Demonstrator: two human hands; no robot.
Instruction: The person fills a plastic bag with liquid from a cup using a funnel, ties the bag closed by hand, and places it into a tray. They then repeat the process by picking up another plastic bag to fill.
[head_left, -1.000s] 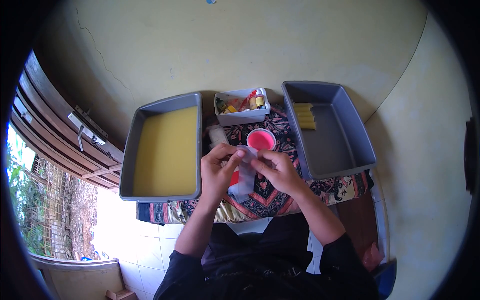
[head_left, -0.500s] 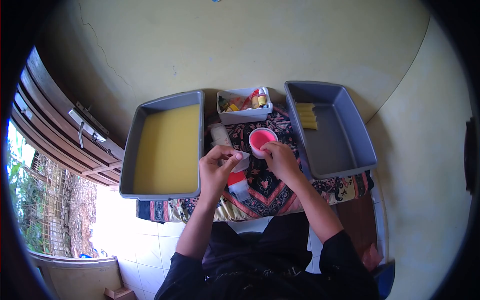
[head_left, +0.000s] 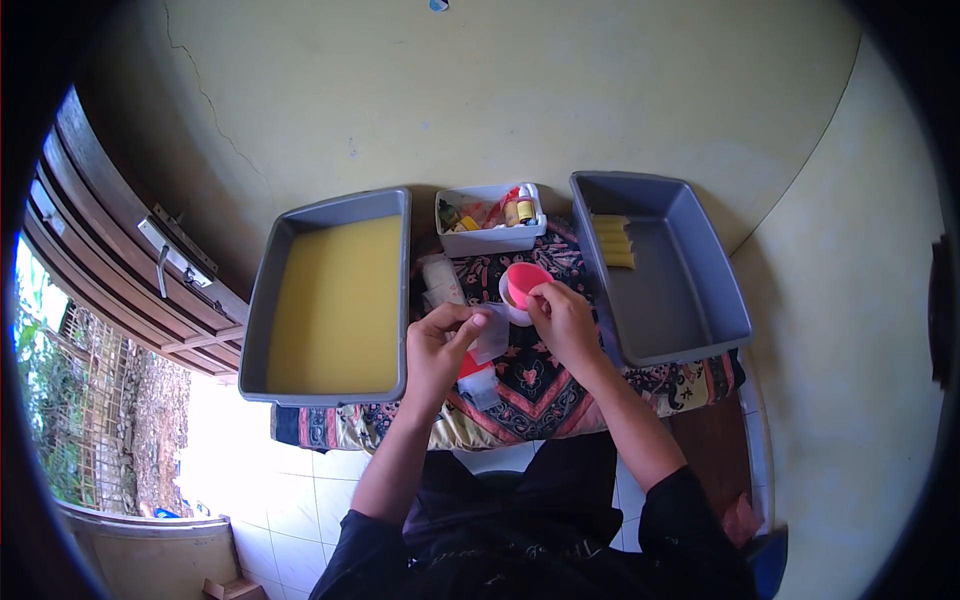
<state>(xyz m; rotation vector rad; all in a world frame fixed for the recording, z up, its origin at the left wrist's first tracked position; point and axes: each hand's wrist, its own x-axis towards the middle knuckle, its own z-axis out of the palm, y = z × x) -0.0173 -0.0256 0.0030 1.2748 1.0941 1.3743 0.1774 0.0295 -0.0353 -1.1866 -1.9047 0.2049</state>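
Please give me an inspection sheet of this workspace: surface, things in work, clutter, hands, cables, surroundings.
Surface: patterned cloth, set against a yellow wall.
Job's things: pink cup, tilted; clear plastic piece.
Clutter: left tray with yellow filling; right tray with yellow rolls at its far end; white box of small bottles; red-and-white packet under the left hand.
Hands: left hand pinches the clear plastic piece; right hand grips the pink cup at its rim.
Cables: nothing seen.
Surroundings: wooden door at left; tiled floor below.

Left hand pinches clear wrapper — right hand holds pink cup.
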